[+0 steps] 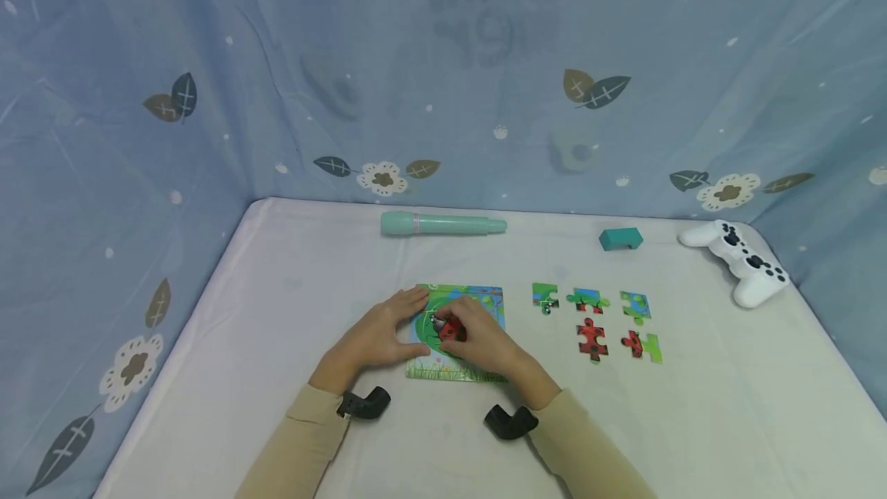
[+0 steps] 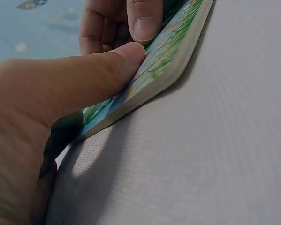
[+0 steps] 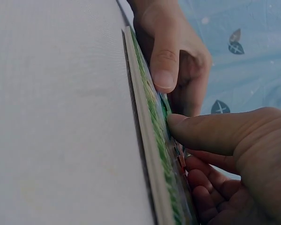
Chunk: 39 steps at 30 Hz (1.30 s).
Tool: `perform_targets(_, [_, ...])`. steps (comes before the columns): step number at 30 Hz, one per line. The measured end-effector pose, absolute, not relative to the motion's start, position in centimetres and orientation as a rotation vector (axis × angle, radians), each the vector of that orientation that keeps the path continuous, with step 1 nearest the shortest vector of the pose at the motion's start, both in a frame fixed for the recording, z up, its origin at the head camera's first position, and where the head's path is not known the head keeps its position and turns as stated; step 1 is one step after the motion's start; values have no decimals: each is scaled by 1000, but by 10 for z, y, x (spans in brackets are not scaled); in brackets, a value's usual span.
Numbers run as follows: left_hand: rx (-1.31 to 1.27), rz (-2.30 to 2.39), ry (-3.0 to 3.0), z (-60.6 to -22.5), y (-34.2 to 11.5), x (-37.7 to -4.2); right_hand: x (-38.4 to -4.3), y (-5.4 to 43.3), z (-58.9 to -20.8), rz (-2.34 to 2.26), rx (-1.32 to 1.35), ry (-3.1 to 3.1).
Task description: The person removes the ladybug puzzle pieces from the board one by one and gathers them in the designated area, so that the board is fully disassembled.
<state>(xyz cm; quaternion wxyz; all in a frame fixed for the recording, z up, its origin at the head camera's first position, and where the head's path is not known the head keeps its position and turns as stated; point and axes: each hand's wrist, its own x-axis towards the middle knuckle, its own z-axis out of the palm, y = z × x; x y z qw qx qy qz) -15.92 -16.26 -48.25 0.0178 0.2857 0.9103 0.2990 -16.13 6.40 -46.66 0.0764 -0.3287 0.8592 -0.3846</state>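
Observation:
A jigsaw puzzle board [image 1: 457, 373] with a green garden picture lies flat in front of me. My left hand [image 1: 379, 333] rests on its left side, with the thumb [image 2: 110, 65] laid straight over the face near the front edge and the fingers stretched toward the far left corner. Over the middle of the board, my right hand [image 1: 483, 339] pinches a red and black ladybug puzzle piece [image 1: 452, 329] between thumb and fingers. In the right wrist view a red edge of the piece [image 3: 180, 160] shows beside the fingertips, low over the board. The palm side is partly hidden.
Several loose puzzle pieces lie right of the board, among them a red one [image 1: 592, 339] and a green one [image 1: 545, 296]. Farther back are a mint-green microphone-shaped tube [image 1: 443, 224], a teal block [image 1: 620, 239] and a white game controller [image 1: 741, 262]. Blue patterned cloth [image 1: 443, 60] hangs behind the table.

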Motion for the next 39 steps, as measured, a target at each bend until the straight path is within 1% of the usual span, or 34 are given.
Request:
perform_targets(7, [890, 918, 2826, -482, -163, -159, -161, 62, -466, -1077, -982, 2615])
perform_targets(20, [889, 936, 2823, -483, -163, -159, -160, 63, -466, -1138, -1016, 2584])
perform_targets(26, [898, 929, 2825, -482, -163, -159, -160, 65, -463, -1089, -1009, 2624])
perform_targets(34, [927, 942, 2826, -480, -161, -158, -161, 76, -451, -1123, -891, 2661])
perform_targets(39, [937, 919, 2849, -481, -163, -158, -162, 91, -444, -1139, -855, 2696])
